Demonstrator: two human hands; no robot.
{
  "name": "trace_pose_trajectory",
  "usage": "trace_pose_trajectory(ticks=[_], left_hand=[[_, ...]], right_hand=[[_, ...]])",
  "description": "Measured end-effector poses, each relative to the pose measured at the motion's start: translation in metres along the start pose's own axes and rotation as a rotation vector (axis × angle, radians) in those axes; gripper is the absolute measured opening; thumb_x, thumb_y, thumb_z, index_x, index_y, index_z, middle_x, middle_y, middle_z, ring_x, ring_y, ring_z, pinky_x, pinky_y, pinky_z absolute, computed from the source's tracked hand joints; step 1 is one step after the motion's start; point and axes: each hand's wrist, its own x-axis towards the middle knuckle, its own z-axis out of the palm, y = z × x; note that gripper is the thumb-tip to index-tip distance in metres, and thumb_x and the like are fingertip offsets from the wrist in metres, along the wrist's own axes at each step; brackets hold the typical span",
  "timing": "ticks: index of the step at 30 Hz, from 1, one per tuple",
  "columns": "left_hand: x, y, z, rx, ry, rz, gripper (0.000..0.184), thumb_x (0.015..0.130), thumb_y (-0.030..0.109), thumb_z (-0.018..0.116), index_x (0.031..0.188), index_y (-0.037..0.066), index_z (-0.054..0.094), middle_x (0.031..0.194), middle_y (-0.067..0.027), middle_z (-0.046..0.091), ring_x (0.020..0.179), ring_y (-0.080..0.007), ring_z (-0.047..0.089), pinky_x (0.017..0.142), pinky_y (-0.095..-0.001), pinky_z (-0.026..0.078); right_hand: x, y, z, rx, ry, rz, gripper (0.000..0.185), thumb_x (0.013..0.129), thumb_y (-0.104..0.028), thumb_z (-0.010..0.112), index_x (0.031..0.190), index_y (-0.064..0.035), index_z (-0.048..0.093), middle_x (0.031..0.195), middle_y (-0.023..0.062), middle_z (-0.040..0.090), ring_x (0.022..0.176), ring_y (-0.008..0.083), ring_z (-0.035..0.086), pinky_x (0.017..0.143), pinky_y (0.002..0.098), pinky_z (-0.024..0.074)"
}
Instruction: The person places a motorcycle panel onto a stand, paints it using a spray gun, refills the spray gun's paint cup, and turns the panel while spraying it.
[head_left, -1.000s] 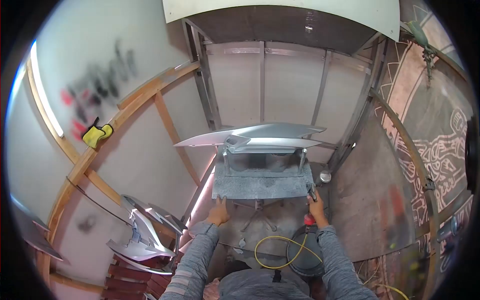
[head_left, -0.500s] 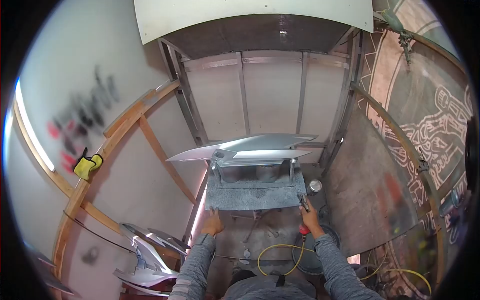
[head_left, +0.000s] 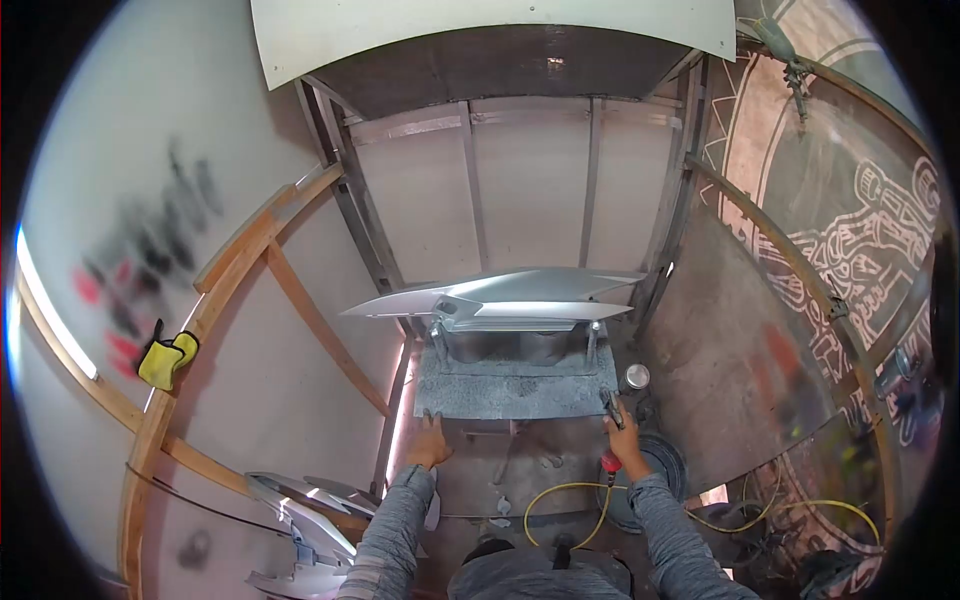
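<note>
A silver, pointed body panel (head_left: 520,297) rests on short upright posts above a grey, speckled board (head_left: 515,392). At the board's front left corner is my left hand (head_left: 428,443), its fingers reaching to the edge and nothing seen in it. My right hand (head_left: 622,438) is wrapped round a small dark spray gun (head_left: 613,408) at the board's front right corner. Below that hand a red fitting (head_left: 610,461) joins a yellow hose (head_left: 560,489).
A metal can (head_left: 636,376) stands right of the board, with a dark bucket (head_left: 660,475) behind my right forearm. More silver panels (head_left: 310,530) lie lower left. A yellow glove (head_left: 167,357) hangs on the wooden rail (head_left: 235,262). Walls enclose both sides.
The view has shifted, so the panel and board appear slightly lower and the side walls further left. Both hands remain by the board's front corners, the right one still holding the spray gun.
</note>
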Motion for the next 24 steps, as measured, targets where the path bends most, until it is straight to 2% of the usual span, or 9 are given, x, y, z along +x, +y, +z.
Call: trace_pose_trajectory(ticks=[5,7,14,16,20,22,23,24], left_hand=[[0.008,-0.009,-0.014,0.018,-0.02,0.031,0.091,0.075,0.029,0.072,0.147,0.008,0.022,0.155,-0.0192,0.013,0.139,-0.0372,0.028,0.108,-0.0473,0.035],[0.012,-0.013,-0.017,0.052,-0.03,0.03,0.09,0.075,0.028,0.072,0.148,0.009,0.021,0.156,-0.0188,0.012,0.138,-0.0376,0.028,0.107,-0.048,0.036],[0.028,-0.03,-0.023,0.031,-0.034,0.084,0.091,0.075,0.025,0.072,0.148,0.01,0.02,0.157,-0.0152,0.008,0.138,-0.038,0.029,0.107,-0.0485,0.037],[0.033,-0.034,-0.027,0.016,-0.057,0.08,0.096,0.069,0.026,0.077,0.145,0.003,0.023,0.154,-0.025,0.012,0.138,-0.0365,0.029,0.108,-0.0414,0.037],[0.039,-0.042,-0.033,0.012,-0.058,0.117,0.097,0.067,0.023,0.076,0.146,0.003,0.022,0.154,-0.0241,0.011,0.136,-0.0363,0.032,0.106,-0.0408,0.039],[0.041,-0.045,-0.034,0.05,-0.035,0.12,0.098,0.066,0.022,0.076,0.146,0.004,0.022,0.154,-0.0233,0.012,0.136,-0.036,0.033,0.104,-0.0412,0.041],[0.042,-0.045,-0.035,0.051,-0.039,0.127,0.098,0.066,0.022,0.076,0.146,0.004,0.022,0.154,-0.0233,0.012,0.136,-0.036,0.033,0.104,-0.0412,0.041],[0.043,-0.046,-0.035,0.012,-0.054,0.117,0.095,0.071,0.024,0.074,0.148,0.007,0.02,0.156,-0.0183,0.008,0.136,-0.037,0.033,0.105,-0.0444,0.039]], right_hand=[[-0.013,-0.007,0.01,-0.007,0.045,-0.032,0.059,0.087,-0.013,0.061,0.142,-0.0171,0.042,0.085,0.0153,0.064,0.066,0.0213,0.059,0.065,0.0351,0.0484],[-0.019,-0.007,0.014,0.067,-0.036,0.171,0.06,0.086,-0.012,0.062,0.143,-0.0178,0.041,0.091,0.0179,0.066,0.067,0.0221,0.061,0.066,0.0362,0.049],[-0.036,-0.013,0.031,0.055,0.04,0.136,0.06,0.086,-0.009,0.061,0.142,-0.0184,0.042,0.099,0.0203,0.067,0.068,0.0229,0.062,0.067,0.0348,0.0508],[-0.041,-0.017,0.035,0.116,0.025,0.249,0.06,0.086,-0.009,0.062,0.141,-0.0187,0.043,0.104,0.0214,0.066,0.073,0.0241,0.065,0.07,0.0345,0.0515],[-0.049,-0.013,0.047,0.067,0.05,0.241,0.059,0.086,-0.009,0.062,0.141,-0.0175,0.043,0.105,0.0217,0.066,0.079,0.0263,0.067,0.073,0.0354,0.0521],[-0.05,0.01,0.059,-0.002,0.145,0.027,0.058,0.088,-0.005,0.06,0.142,-0.0151,0.043,0.083,0.006,0.063,0.064,0.0112,0.056,0.063,0.0282,0.0505],[-0.053,0.016,0.06,-0.006,0.15,0.032,0.058,0.088,-0.005,0.06,0.142,-0.0151,0.043,0.083,0.006,0.063,0.064,0.0112,0.056,0.063,0.0282,0.0505],[-0.055,0.011,0.061,-0.01,0.156,0.023,0.059,0.087,-0.006,0.06,0.142,-0.0156,0.042,0.083,0.0071,0.063,0.064,0.0119,0.058,0.063,0.0286,0.0505]])
